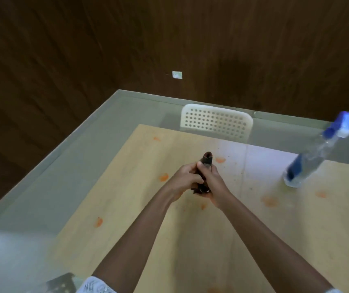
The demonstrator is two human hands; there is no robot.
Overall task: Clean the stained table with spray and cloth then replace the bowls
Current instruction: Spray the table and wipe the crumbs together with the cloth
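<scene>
While my left hand [187, 179] and my right hand [212, 182] are pressed together above the middle of the tabletop, the fingers of both are curled tight round the dark brown bunched cloth [205, 166], one end of which pokes up past my thumbs like a rolled tube. I judge I am gathering or folding it into a pad before wiping, and the thing to do well here is to make a flat, firm face rather than a loose wad, so that it presses evenly on the pale wooden tabletop [127, 218]. The orange stains [164, 177] lie scattered: one just left of my hands, one just beyond them, one near the far left corner, several toward the right edge and one closer to the near left edge. I would start with the blots beside my hands and work outward, turning the cloth as it soils so I do not smear colour across clean wood. The clear plastic spray bottle with a blue and white trigger head [309, 163] stands well apart, toward the far right edge, blurred. Beyond the far edge stands a white perforated chair back [217, 121]. I see no bowls anywhere.
</scene>
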